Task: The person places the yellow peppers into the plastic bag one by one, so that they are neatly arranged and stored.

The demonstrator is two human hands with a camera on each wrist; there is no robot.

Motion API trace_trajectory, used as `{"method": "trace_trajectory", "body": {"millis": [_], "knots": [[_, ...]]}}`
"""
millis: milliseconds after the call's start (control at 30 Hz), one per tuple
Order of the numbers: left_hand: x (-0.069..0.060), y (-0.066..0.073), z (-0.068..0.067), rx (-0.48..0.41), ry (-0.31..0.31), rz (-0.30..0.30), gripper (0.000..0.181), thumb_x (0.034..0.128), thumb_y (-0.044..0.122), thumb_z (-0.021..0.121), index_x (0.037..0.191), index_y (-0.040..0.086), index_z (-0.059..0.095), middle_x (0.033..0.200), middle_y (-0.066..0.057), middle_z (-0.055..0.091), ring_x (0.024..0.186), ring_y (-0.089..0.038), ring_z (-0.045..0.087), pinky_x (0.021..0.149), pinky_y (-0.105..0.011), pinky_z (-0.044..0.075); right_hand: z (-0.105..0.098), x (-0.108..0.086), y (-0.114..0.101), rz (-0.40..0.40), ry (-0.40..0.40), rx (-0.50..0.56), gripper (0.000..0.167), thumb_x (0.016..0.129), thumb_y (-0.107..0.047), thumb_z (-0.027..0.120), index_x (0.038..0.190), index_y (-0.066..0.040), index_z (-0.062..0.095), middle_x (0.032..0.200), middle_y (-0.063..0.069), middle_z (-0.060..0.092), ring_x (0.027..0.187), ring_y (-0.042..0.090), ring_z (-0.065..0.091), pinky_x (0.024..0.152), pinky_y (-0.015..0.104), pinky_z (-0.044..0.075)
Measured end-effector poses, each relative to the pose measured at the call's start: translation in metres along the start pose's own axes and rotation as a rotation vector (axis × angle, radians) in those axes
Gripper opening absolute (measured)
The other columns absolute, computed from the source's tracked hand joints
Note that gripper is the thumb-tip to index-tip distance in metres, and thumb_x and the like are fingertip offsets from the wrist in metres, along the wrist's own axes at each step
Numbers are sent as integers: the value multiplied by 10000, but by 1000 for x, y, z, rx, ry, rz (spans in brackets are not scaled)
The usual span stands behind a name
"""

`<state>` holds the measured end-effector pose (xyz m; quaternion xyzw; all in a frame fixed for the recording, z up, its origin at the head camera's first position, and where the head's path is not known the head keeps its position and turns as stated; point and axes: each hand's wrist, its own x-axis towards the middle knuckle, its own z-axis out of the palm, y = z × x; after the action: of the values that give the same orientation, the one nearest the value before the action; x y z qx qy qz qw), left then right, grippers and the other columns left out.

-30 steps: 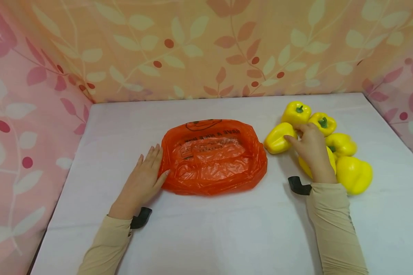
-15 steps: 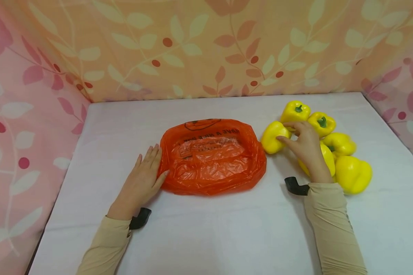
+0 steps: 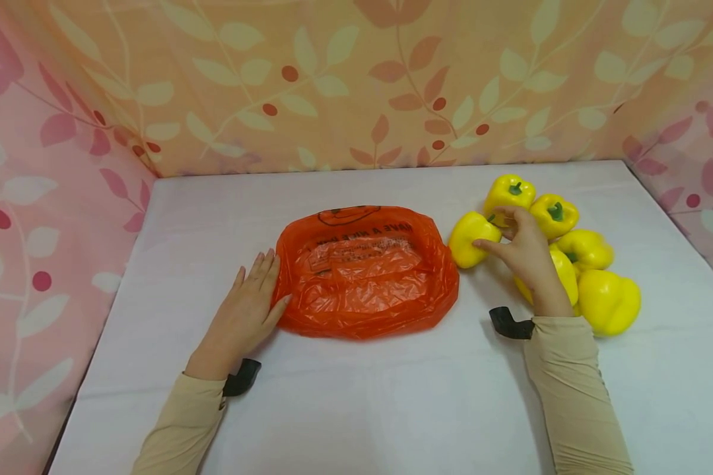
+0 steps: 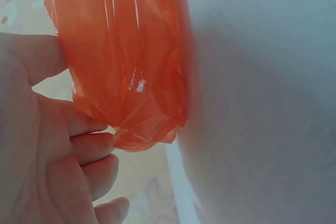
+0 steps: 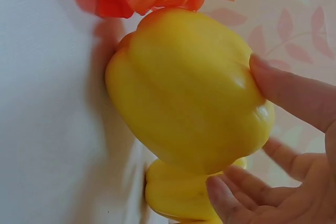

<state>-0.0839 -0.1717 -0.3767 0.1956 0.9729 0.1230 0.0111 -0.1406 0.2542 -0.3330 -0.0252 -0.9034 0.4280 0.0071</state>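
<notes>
Right of centre in frame, the yellow pepper (image 3: 468, 241) has shifted slightly left, against the orange bag (image 3: 362, 290); the right hand (image 3: 525, 251) pinches its stem end, the left hand (image 3: 243, 310), fingers relaxed, touching the bag's left side

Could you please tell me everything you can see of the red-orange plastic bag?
The thin, red-orange plastic bag looks glossy and crinkled. It sits low on the white cloth-covered table, its wide, roughly oval mouth open upward, with black printing toward its far side. The left hand rests against its left side. A yellow, lobed bell pepper lies by its right side; whether they touch is unclear.
</notes>
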Motion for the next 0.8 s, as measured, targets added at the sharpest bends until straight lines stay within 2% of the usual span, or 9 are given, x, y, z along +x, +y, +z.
{"method": "trace_trajectory", "body": {"millis": [200,400,567,800], "knots": [[-1,-1,0,0,3,-2,696,975,312,478,1464,-85,181,1534,-224,168,1414,-364,132,1118,-549,118,-1,-1,-5,107,-87,-84,942,793,-443,731,1461,15,251,1425,270,355,1267,446,371,1040,554,310],[0,-2,-1,2,4,1,697,975,314,476,1464,-86,181,1534,-223,170,1414,-363,132,1118,-549,120,0,0,-5,103,-134,-142,964,785,-518,706,1445,46,287,1394,261,402,1208,402,400,1021,549,321],[0,-1,-1,5,6,6,696,974,308,478,1461,-91,182,1531,-228,175,1412,-366,138,1115,-553,129,1,-1,-5,89,-111,-137,958,772,-511,723,1440,40,312,1402,243,405,1178,377,409,1007,534,335],[2,1,2,-2,18,12,689,974,310,480,1458,-92,198,1527,-224,191,1408,-362,159,1115,-552,132,-1,-4,-7,31,-23,-112,932,757,-483,749,1448,-13,336,1407,223,416,1217,401,390,1018,567,310]]}}
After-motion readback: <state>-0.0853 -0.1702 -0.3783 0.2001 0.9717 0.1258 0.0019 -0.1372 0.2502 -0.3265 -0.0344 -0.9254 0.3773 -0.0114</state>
